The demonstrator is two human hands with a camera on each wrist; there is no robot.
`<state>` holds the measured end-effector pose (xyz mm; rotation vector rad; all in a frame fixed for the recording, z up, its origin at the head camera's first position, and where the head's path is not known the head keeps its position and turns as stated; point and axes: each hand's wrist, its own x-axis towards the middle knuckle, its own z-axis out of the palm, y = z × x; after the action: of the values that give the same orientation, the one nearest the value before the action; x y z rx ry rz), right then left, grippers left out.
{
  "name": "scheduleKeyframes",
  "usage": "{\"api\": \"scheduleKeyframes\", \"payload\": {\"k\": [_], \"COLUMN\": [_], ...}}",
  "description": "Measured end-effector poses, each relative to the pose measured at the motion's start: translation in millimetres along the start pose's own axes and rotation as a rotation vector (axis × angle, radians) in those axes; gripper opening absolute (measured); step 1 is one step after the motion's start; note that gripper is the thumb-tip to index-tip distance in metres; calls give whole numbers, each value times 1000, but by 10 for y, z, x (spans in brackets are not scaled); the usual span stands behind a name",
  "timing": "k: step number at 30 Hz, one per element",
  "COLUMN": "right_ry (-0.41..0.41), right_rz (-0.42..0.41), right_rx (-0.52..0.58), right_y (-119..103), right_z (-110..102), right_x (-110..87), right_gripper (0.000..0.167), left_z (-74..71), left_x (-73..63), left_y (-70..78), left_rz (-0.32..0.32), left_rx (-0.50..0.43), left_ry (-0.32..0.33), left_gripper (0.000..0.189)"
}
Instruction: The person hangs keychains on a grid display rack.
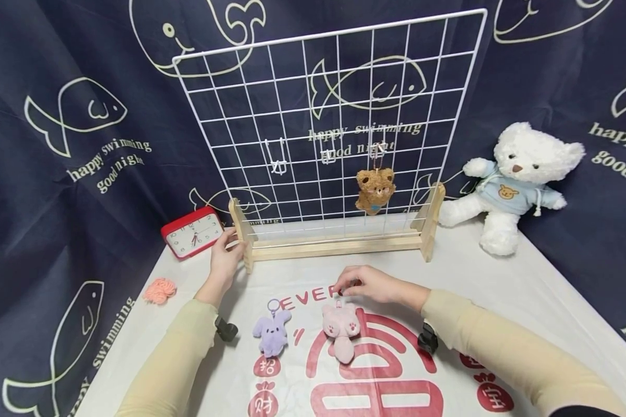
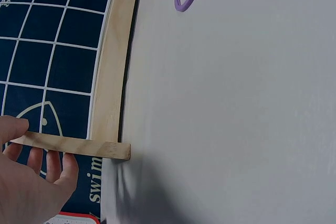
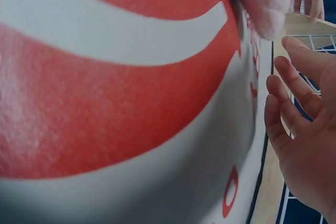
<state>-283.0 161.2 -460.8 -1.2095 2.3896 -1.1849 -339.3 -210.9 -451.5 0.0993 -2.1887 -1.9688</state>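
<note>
At the white wire-grid rack [image 1: 339, 105]: left hand [image 1: 225, 262] is gripping the pale wooden upright [image 2: 89, 146]; right hand [image 1: 371, 284], fingers relaxed and empty, is hovering beside the pink plush keychain [image 1: 341, 332], which is lying on the white tabletop [image 1: 501, 295].

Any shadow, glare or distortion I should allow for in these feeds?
Head: evenly lit and mostly clear, though it looks stretched wide-angle toward the edges. Left wrist: dimmer, with a dark shadow on the table near the stand. Right wrist: pale glare at the left of the red print, shadow on the white below it, pink toy cropped by the top edge.
</note>
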Motion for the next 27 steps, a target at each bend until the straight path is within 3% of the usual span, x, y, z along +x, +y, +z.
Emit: {"api": "scheduleKeyframes", "payload": {"k": [5,13,21,27], "right_ry": [-36,-82,-75,-54], "right_rz": [8,10,-10,-10], "right_rx": [-16,-45,-109,-162], "right_y": [69,109,120,120], "right_z": [25,58,93,122], "right_x": [25,30,15,11], "right_gripper": [18,17,19,18], "left_z": [-19,28,34,28], "left_x": [-1,-206,-197,-57], "left_y": [36,324,312,97], "left_rz": [-28,-21,-22,-15], "left_rx": [-12,-24,-29,-50], "left_ry": [-17,-36,-23,-9], "left_gripper": [52,50,50,50]}}
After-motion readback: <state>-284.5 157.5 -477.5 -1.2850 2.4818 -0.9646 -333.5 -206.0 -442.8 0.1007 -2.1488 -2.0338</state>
